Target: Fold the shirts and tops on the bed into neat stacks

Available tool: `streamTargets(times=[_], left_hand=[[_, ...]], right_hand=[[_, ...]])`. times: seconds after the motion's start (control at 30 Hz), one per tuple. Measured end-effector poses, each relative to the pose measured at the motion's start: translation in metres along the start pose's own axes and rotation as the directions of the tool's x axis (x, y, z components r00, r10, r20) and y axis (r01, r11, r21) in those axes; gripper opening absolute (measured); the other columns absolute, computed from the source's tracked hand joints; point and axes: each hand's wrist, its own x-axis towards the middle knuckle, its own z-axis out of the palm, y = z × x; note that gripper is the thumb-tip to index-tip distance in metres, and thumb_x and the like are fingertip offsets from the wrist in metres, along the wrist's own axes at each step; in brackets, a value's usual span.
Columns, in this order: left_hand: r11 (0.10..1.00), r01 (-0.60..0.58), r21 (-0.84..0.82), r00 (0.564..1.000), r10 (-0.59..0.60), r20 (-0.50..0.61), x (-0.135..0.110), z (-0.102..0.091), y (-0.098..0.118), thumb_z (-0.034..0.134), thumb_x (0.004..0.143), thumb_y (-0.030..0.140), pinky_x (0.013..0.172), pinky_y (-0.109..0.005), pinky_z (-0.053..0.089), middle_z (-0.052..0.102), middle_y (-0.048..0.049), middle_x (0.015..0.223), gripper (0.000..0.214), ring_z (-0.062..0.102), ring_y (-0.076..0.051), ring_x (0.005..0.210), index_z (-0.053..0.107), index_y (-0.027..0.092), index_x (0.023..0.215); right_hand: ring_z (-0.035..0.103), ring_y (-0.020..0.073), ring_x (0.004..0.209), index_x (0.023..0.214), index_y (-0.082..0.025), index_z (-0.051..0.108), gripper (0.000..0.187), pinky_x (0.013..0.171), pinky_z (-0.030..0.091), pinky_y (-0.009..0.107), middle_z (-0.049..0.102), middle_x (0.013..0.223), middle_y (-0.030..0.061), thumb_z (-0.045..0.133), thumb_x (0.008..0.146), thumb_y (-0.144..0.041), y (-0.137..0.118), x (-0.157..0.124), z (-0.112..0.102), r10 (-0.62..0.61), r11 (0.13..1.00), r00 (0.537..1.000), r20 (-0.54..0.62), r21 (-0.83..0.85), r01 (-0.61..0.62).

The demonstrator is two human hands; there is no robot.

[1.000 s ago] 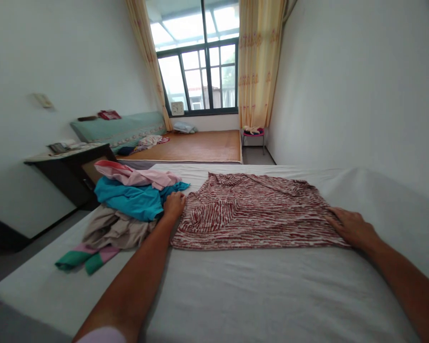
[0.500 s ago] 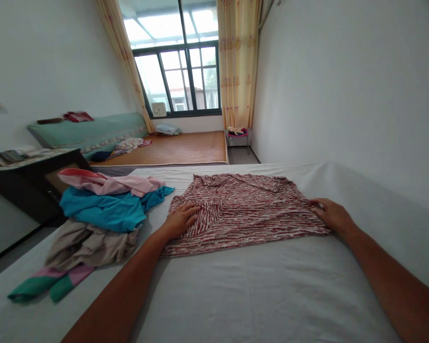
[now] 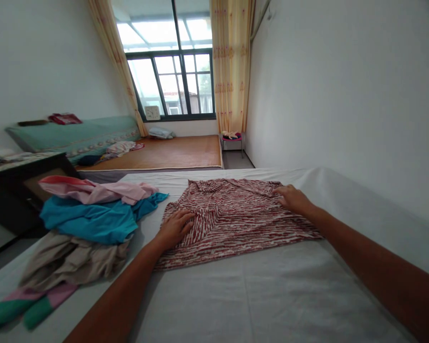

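A garment with a red-brown and white streaked print, apparently a top (image 3: 243, 219), lies spread and partly folded on the white-sheeted bed. My left hand (image 3: 175, 229) rests flat on its left side, fingers stretched over the cloth. Over at the far right corner is my right hand (image 3: 293, 199), its fingertips touching the fabric and its fingers slightly bent and apart. Left of the top is a loose heap: a pink garment (image 3: 96, 190), a bright blue garment (image 3: 89, 218), a grey-brown garment (image 3: 75, 259) and pink-and-green socks (image 3: 39, 305).
White sheet (image 3: 207, 305) surrounds the top. Beyond stands another bed with a brown mat (image 3: 186, 151) and cloths on it. A dark cabinet (image 3: 7, 190) is at the left, a small pink stool (image 3: 232, 138) by the window, and a white wall (image 3: 343, 95) at the right.
My right hand has moved from the top's right edge forward and left to its far right corner. The left hand stays on the cloth. My view has shifted slightly.
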Motion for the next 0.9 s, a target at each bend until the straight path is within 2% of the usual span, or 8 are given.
streamTargets(times=[0.13, 0.23, 0.4, 0.53, 0.63, 0.73, 0.83, 0.9], left_hand=[[0.996, 0.084, -0.03, 0.995, -0.085, -0.043, 0.0, 0.0, 0.0, 0.04, 0.094, 0.04, 0.104, -0.041, 0.038, 0.058, -0.0074, 0.128, 0.04, 0.051, -0.022, 0.121, 0.051, 0.022, 0.127], [0.995, 0.097, -0.006, 0.994, -0.098, -0.053, -0.002, 0.002, -0.001, 0.04, 0.094, 0.038, 0.106, -0.042, 0.036, 0.056, -0.0071, 0.132, 0.038, 0.048, -0.023, 0.124, 0.052, 0.023, 0.127], [0.994, 0.106, 0.018, 0.994, -0.105, -0.037, -0.004, 0.0, 0.003, 0.04, 0.094, 0.038, 0.106, -0.041, 0.036, 0.055, -0.0042, 0.133, 0.037, 0.047, -0.022, 0.125, 0.057, 0.027, 0.125], [0.982, 0.178, 0.062, 0.984, -0.177, -0.029, 0.007, -0.014, 0.008, 0.041, 0.094, 0.036, 0.1, -0.037, 0.041, 0.063, -0.0039, 0.121, 0.031, 0.054, -0.021, 0.115, 0.064, 0.028, 0.113], [0.954, 0.258, 0.155, 0.965, -0.262, 0.004, 0.037, -0.027, 0.001, 0.041, 0.093, 0.033, 0.091, -0.036, 0.045, 0.068, -0.0059, 0.108, 0.03, 0.06, -0.022, 0.104, 0.067, 0.026, 0.107], [0.922, 0.342, 0.18, 0.935, -0.354, 0.037, 0.083, -0.034, -0.02, 0.042, 0.092, 0.03, 0.09, -0.032, 0.045, 0.068, -0.0065, 0.108, 0.03, 0.06, -0.022, 0.104, 0.066, 0.025, 0.109], [0.898, 0.409, 0.165, 0.908, -0.418, 0.021, 0.132, -0.028, -0.043, 0.043, 0.09, 0.025, 0.091, -0.029, 0.045, 0.065, -0.008, 0.116, 0.036, 0.06, -0.02, 0.107, 0.06, 0.024, 0.122], [0.887, 0.432, 0.164, 0.899, -0.438, -0.003, 0.157, -0.017, -0.054, 0.043, 0.089, 0.023, 0.091, -0.029, 0.045, 0.062, -0.01, 0.122, 0.043, 0.058, -0.021, 0.11, 0.053, 0.023, 0.131]], right_hand=[[0.048, 0.0263, 0.12, 0.115, -0.026, 0.064, 0.042, 0.092, 0.044, 0.038, 0.057, 0.133, 0.0066, 0.061, 0.075, -0.016, 0.003, 0.043, 0.02, 0.06, 0.998, 0.992, 0.11, -0.028, -0.058], [0.058, 0.0241, 0.107, 0.097, -0.025, 0.07, 0.021, 0.086, 0.045, 0.033, 0.069, 0.111, 0.0071, 0.059, 0.079, -0.026, 0.02, 0.079, 0.029, 0.22, 0.973, 0.965, 0.14, 0.033, -0.227], [0.066, 0.0247, 0.084, 0.102, -0.009, 0.066, 0.033, 0.073, 0.047, 0.032, 0.072, 0.089, 0.0176, 0.041, 0.089, -0.026, 0.053, 0.145, 0.025, 0.476, 0.875, 0.879, 0.018, 0.085, -0.476], [0.066, 0.02, 0.064, 0.091, -0.01, 0.068, 0.031, 0.06, 0.046, 0.026, 0.069, 0.062, 0.0106, 0.04, 0.089, -0.023, 0.065, 0.17, 0.034, 0.56, 0.808, 0.828, 0.001, 0.216, -0.547], [0.067, 0.0192, 0.065, 0.091, -0.013, 0.068, 0.026, 0.061, 0.046, 0.026, 0.069, 0.061, 0.0073, 0.045, 0.086, -0.025, 0.071, 0.17, 0.048, 0.577, 0.784, 0.816, -0.025, 0.297, -0.545], [0.067, 0.0219, 0.078, 0.095, -0.013, 0.068, 0.026, 0.068, 0.048, 0.028, 0.073, 0.078, 0.0092, 0.056, 0.078, -0.029, 0.079, 0.165, 0.059, 0.584, 0.776, 0.81, -0.06, 0.337, -0.534], [0.067, 0.0213, 0.089, 0.096, -0.016, 0.069, 0.028, 0.075, 0.049, 0.027, 0.073, 0.096, 0.0093, 0.062, 0.07, -0.026, 0.086, 0.162, 0.067, 0.537, 0.792, 0.841, -0.07, 0.384, -0.474], [0.067, 0.0201, 0.09, 0.095, -0.017, 0.07, 0.027, 0.076, 0.049, 0.025, 0.073, 0.099, 0.0076, 0.062, 0.069, -0.023, 0.088, 0.16, 0.071, 0.506, 0.799, 0.86, -0.063, 0.411, -0.439]])
